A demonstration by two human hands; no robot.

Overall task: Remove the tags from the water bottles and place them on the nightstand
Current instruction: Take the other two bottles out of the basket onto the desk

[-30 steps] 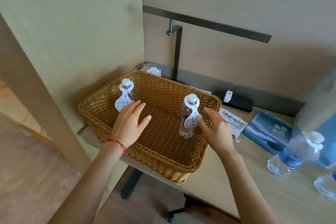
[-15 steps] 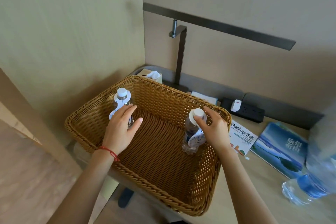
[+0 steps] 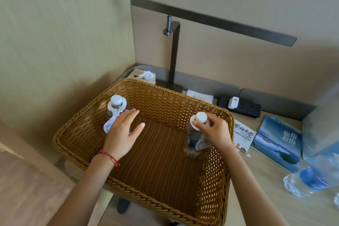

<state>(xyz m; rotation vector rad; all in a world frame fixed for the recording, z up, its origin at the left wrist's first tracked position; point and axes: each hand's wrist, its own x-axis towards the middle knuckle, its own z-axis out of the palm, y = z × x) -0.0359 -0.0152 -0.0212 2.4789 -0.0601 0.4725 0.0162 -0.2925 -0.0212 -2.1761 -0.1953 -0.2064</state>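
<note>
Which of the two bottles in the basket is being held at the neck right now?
The bottle on the right: the right hand pinches its neck under the cap. The left bottle stands ungripped, the left hand open beside it.

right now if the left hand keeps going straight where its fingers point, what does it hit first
Probably the far wall of the wicker basket; the left hand points up-right past the tagged bottle, though depth is unclear.

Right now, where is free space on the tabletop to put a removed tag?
Bare wood lies between the basket rim and the blue booklet, running toward the near edge. Crowded: the back strip by the power strip and the right side with lying bottles.
</note>
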